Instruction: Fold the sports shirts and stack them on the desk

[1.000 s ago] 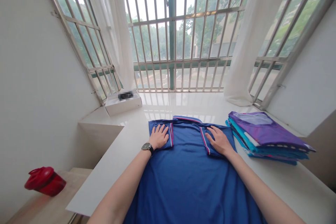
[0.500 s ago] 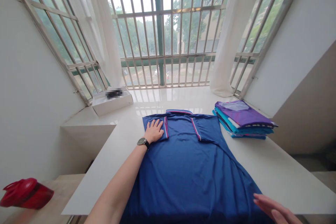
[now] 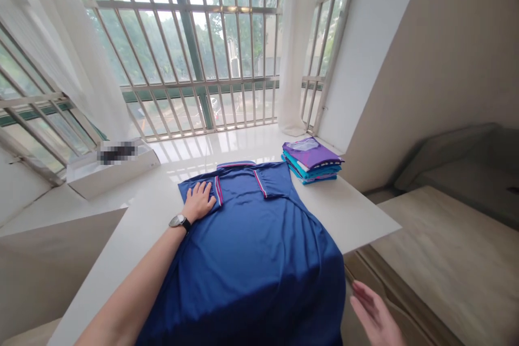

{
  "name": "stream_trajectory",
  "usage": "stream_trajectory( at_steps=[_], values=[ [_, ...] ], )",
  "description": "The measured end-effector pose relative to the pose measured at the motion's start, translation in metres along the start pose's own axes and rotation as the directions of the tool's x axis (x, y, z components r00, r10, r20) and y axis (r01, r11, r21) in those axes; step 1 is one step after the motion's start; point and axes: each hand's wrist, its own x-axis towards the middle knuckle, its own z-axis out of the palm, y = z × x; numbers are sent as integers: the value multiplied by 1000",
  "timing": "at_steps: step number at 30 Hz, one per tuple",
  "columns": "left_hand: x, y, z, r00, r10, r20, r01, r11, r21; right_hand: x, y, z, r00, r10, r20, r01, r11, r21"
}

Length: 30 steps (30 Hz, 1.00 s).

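A navy polo shirt [image 3: 251, 238] lies face down across the white table, its lower part hanging over the near edge. Both sleeves, trimmed with red, white and blue stripes, are folded inward over its back, and the striped collar [image 3: 236, 164] points to the window. My left hand [image 3: 199, 200] rests flat on the folded left sleeve, fingers spread; a black-strapped watch [image 3: 179, 221] is on that wrist. Off the table's edge, right of the shirt's lower side, my right hand [image 3: 375, 311] hovers with fingers stretched out and nothing in it.
A stack of folded clothes [image 3: 312, 159], purple on top of blue, sits at the table's right back. On the window ledge at left is a white box [image 3: 113, 170] with a blurred dark item. Barred windows and white curtains [image 3: 298, 43] stand behind the white table [image 3: 357, 211].
My view has turned to the right, so the shirt and stack appear further left. My left hand stays on the sleeve. My right hand remains apart from the shirt, beside its lower edge.
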Motion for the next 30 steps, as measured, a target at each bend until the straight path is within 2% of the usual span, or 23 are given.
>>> stream_trajectory(
  at_steps=[4, 6, 8, 10, 13, 15, 17, 20, 22, 26, 28, 30],
  values=[
    [-12, 22, -27, 985, 67, -160, -59, 997, 57, 31, -4, 21, 997, -63, 37, 63, 998, -5],
    [-21, 50, -46, 967, 147, -207, -146, 989, 22, 42, -3, 21, 990, -63, 126, 57, 997, 47],
    [-31, 92, -64, 945, 251, -208, -276, 957, -95, 49, -5, 19, 973, -74, 220, 56, 995, 87],
    [-39, 143, -78, 881, 436, -184, -468, 859, -208, 49, -11, 18, 949, -111, 295, 81, 990, 112],
    [-42, 220, -88, 750, 629, -207, -662, 714, -228, 41, -28, 21, 931, -168, 325, 133, 983, 125],
    [-38, 258, -86, 699, 686, -205, -715, 657, -238, 34, -41, 23, 940, -173, 294, 141, 982, 124],
    [-29, 281, -78, 673, 720, -171, -735, 623, -267, 29, -53, 23, 949, -172, 265, 146, 983, 115],
    [-16, 292, -59, 637, 756, -146, -750, 565, -345, 24, -67, 21, 949, -187, 254, 180, 982, 50],
    [-11, 289, -46, 635, 749, -189, -748, 533, -397, 22, -72, 18, 949, -209, 235, 220, 975, -21],
    [-11, 278, -34, 710, 644, -285, -695, 575, -432, 12, -70, 16, 923, -345, 172, 378, 898, -226],
    [-12, 275, -35, 737, 597, -315, -673, 612, -414, 6, -61, 15, 897, -399, 191, 440, 844, -306],
    [-12, 275, -38, 756, 562, -336, -655, 644, -396, -1, -47, 14, 893, -379, 241, 444, 826, -348]
  ],
)
